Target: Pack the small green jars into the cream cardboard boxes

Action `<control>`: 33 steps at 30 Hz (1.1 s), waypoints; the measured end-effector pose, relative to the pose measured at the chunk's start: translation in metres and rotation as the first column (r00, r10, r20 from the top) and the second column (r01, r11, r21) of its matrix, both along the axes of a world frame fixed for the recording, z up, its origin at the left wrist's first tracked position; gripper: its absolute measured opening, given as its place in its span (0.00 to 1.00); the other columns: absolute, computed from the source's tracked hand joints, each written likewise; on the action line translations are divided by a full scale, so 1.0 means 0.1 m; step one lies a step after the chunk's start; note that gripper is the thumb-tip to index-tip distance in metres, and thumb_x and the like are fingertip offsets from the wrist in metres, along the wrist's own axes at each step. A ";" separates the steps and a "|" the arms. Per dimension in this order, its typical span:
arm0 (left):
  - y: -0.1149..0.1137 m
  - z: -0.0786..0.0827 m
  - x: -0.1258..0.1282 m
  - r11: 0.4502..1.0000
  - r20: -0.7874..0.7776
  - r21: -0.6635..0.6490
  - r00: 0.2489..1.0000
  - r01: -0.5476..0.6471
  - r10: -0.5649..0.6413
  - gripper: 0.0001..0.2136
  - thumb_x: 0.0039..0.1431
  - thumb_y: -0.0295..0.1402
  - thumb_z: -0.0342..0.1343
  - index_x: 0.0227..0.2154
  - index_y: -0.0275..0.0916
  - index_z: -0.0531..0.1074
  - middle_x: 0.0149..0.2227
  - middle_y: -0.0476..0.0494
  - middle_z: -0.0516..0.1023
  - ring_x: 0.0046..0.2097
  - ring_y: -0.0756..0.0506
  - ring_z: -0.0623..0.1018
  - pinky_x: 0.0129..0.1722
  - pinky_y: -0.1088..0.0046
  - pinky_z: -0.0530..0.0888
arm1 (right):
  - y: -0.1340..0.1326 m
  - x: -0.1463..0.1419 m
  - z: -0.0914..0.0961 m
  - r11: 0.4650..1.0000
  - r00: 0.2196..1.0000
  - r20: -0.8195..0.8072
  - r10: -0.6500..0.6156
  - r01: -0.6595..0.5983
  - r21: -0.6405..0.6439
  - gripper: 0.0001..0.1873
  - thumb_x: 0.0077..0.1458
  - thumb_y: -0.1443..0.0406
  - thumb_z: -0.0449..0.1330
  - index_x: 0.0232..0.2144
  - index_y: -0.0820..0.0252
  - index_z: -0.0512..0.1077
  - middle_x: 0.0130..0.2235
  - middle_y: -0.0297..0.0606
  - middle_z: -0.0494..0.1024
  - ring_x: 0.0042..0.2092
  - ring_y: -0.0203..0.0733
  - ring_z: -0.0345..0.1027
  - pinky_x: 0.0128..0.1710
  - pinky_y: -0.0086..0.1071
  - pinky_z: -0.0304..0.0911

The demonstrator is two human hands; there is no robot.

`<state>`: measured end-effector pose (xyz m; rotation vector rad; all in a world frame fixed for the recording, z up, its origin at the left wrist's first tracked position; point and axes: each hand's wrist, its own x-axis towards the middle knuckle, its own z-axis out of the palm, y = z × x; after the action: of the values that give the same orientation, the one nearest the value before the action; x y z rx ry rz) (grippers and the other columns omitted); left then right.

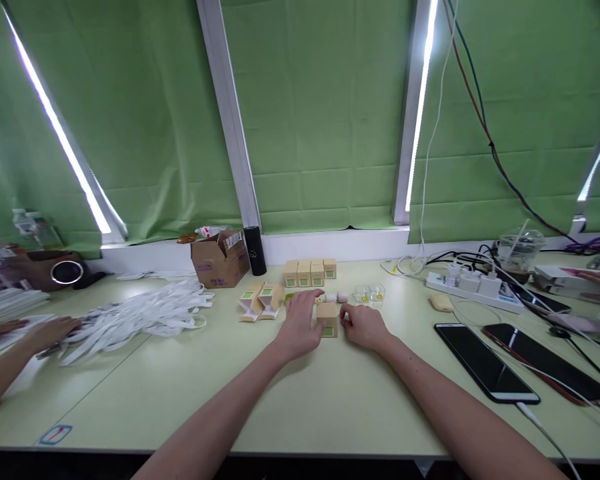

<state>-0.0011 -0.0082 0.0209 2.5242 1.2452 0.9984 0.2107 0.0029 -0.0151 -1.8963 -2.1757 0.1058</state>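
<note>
A small cardboard box is flanked on the table by the left hand, its fingers extended and thumb at the box's left side, and the right hand, curled just beside its right; whether either grips anything cannot be told. Beyond, similar boxes are lined up, with two open cartons placed farther left.

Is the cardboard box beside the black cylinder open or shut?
Open: the cardboard box has its top flaps sticking up. Cannot tell whether anything is inside.
</note>
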 end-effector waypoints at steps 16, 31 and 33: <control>0.44 0.67 0.32 0.998 -0.505 -0.034 0.860 0.058 -0.067 0.25 0.53 0.27 0.61 0.56 0.43 0.71 0.49 0.37 0.79 0.57 0.33 0.69 0.52 0.60 0.67 | -0.02 -0.01 0.02 1.000 1.000 -0.022 0.011 -0.011 -0.001 0.10 0.63 0.64 0.56 0.45 0.54 0.75 0.41 0.42 0.84 0.43 0.50 0.77 0.35 0.33 0.54; 1.41 0.50 0.86 0.993 -0.569 0.079 0.813 -0.093 0.122 0.20 0.54 0.23 0.58 0.51 0.39 0.70 0.51 0.35 0.78 0.57 0.34 0.67 0.56 0.57 0.61 | 0.02 0.01 -0.04 0.999 0.999 -0.017 0.032 -0.032 0.002 0.11 0.65 0.63 0.56 0.47 0.54 0.74 0.40 0.40 0.83 0.44 0.48 0.77 0.34 0.32 0.51; 1.46 0.42 0.89 0.993 -0.580 0.069 0.806 -0.099 0.121 0.20 0.53 0.22 0.58 0.50 0.39 0.70 0.50 0.35 0.79 0.57 0.35 0.68 0.56 0.57 0.61 | 0.02 0.01 -0.04 0.999 0.999 -0.014 0.033 -0.033 0.003 0.11 0.65 0.64 0.56 0.48 0.54 0.74 0.40 0.41 0.83 0.44 0.48 0.77 0.34 0.32 0.52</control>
<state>0.0883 0.1376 0.0625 2.9301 1.5369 0.2345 0.2114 0.0053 -0.0195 -1.8536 -2.1971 0.1221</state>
